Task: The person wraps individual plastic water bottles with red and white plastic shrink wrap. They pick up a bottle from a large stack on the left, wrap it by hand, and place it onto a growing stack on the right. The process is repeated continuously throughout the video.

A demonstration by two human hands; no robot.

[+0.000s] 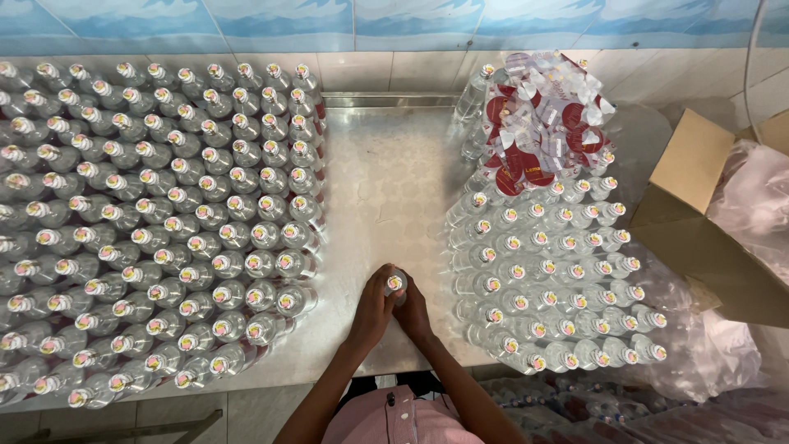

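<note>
Down at the near middle of the surface (386, 181): both hands wrapped around one small clear bottle (396, 284) with a pale cap. Left hand (371, 312) curled close about the bottle's left side, fingers (385, 284) bent in and pressed to the glass just under the cap. Right hand (413, 311) folded against the right side, touching the left hand, fingers closed round the same bottle. Neither set spread; only the cap and a sliver of the neck showing between them. Bottle upright, standing in the bare strip of metal between the two masses of bottles, nearer the front edge than the back.

Outward to the left: a dense block of capped bottles (156, 222), roughly ten across and ten or more deep, well over a hundred, too crowded at the far left for an exact count. To the right: a smaller group of bottles (551, 271), about seven rows of five to seven each, some forty-odd, on clear plastic wrap (699, 345). Behind that group: one loose heap of red and white labels (546, 123), uncountable. Farther right: one open cardboard box (699, 205). Behind everything: a blue and white tiled wall (279, 20)
</note>
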